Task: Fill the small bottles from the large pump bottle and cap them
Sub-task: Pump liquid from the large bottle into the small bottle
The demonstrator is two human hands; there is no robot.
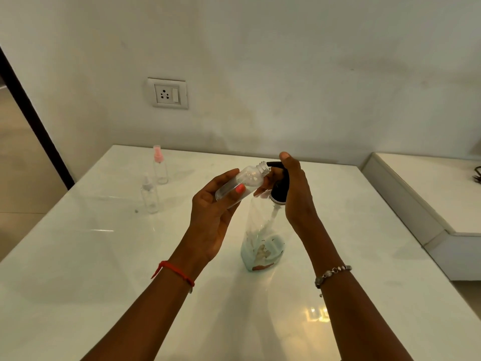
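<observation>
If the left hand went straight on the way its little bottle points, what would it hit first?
Most likely the black pump spout, just past the mouth of the small bottle; depth is hard to judge.

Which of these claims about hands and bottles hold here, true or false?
1. The left hand holds an uncapped small clear plastic bottle. True.
2. The right hand hangs idle. False: it grips the black pump head of the large clear pump bottle.
3. The large clear pump bottle is full. False: pale blue liquid sits only at its bottom.
4. A pink-topped spray bottle and a clear-topped spray bottle stand on the glossy white table. True.
</observation>
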